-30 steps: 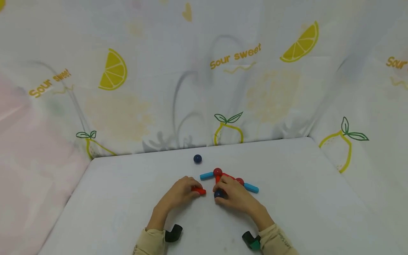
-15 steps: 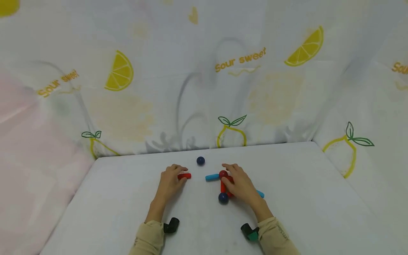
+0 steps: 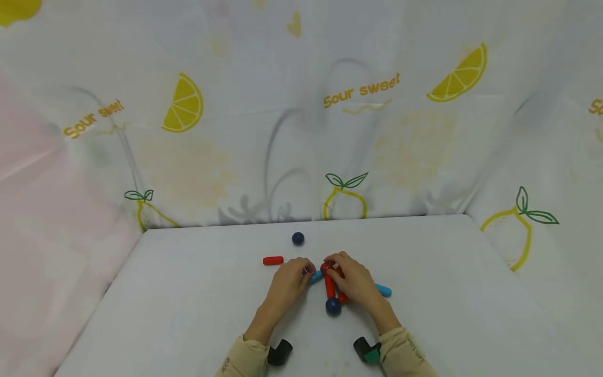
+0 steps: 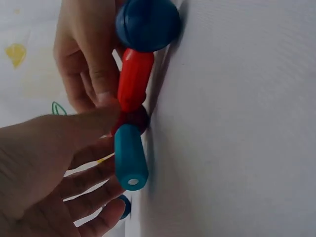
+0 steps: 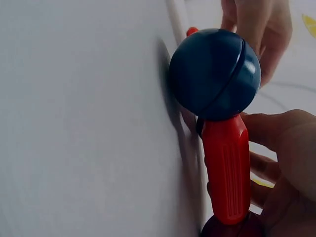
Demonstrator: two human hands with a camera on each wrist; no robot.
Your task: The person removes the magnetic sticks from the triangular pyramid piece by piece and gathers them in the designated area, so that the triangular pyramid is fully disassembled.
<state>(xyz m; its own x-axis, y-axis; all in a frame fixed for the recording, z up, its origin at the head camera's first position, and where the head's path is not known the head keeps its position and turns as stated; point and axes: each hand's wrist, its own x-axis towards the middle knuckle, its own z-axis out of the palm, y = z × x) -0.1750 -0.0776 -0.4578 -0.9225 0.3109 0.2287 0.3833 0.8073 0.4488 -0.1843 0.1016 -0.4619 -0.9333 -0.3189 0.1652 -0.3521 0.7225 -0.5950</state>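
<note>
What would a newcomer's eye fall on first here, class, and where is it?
Probably the left hand and right hand, close together at joined red and blue pieces below the head view's centre. In both wrist views, a glossy dark blue ball looms large in the upper part. Behind the white table, bold yellow citrus slices stand out on the pale backdrop.

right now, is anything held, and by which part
The right hand pinches the red ball by its side; whether the left hand grips the light blue rod against it cannot be told.
</note>
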